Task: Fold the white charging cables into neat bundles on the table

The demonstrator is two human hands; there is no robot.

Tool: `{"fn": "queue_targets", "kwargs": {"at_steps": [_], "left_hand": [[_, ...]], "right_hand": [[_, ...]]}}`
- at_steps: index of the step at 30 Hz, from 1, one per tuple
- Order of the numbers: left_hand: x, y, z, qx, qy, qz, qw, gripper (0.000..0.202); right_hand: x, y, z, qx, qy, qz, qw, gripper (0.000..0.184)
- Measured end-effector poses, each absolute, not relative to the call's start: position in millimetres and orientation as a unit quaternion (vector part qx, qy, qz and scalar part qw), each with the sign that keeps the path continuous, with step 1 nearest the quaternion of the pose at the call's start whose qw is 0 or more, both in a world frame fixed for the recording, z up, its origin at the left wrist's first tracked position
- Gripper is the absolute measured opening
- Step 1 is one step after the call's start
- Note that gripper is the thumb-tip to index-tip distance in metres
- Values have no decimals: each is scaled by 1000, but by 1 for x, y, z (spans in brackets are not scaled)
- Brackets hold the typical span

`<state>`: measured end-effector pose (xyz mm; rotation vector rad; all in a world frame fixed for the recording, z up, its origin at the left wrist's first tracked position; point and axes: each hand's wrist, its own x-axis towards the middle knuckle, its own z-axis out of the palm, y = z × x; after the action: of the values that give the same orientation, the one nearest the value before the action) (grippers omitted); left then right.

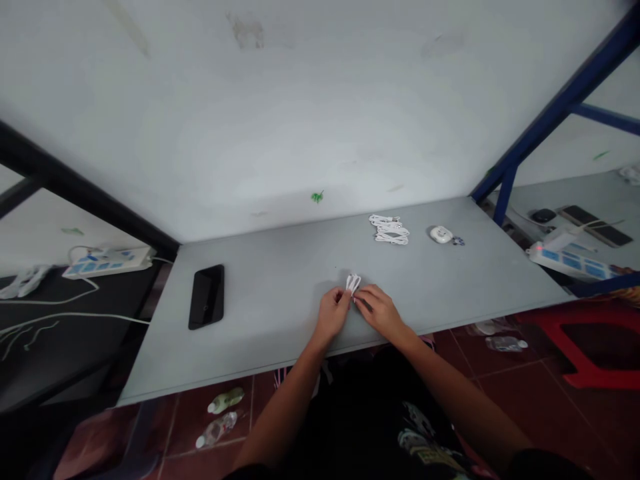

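A folded white cable stands up from between my hands, above the front part of the grey table. My left hand is closed around the lower part of this bundle. Thumb and fingers of my right hand pinch at the bundle's lower right side, where a small white end shows. My fingers hide the bottom of the bundle. Further back on the table lie more bundled white cables, side by side and touching.
The grey table ends at a white wall. A black phone lies at the left, and a white earbud case with a small charm at the right. Power strips sit beyond both sides. Bottles and a red stool are below.
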<state>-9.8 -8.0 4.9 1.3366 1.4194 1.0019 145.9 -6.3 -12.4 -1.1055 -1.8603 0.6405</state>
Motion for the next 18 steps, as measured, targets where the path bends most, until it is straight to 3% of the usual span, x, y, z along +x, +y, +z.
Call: {"fn": "queue_targets", "kwargs": {"at_steps": [6, 9, 12, 13, 16, 18], "left_hand": [[-11, -19, 4, 562, 528, 446, 454, 30], [-13, -18, 5, 564, 523, 438, 465, 34], [-14, -15, 8, 600, 511, 387, 479, 39], [-14, -15, 9, 615, 505, 363, 484, 40], [-12, -15, 8, 630, 501, 344, 484, 34], [-10, -16, 4, 609, 515, 373, 474, 32]], "right_hand": [[136, -2, -18, -489, -565, 530, 402, 28], [140, 0, -18, -461, -523, 565, 442, 37], [154, 3, -15, -419, -519, 571, 478, 64], [161, 5, -14, -412, -529, 573, 470, 66], [181, 12, -14, -431, -570, 567, 409, 45], [196, 24, -17, -473, -575, 542, 390, 41]]}}
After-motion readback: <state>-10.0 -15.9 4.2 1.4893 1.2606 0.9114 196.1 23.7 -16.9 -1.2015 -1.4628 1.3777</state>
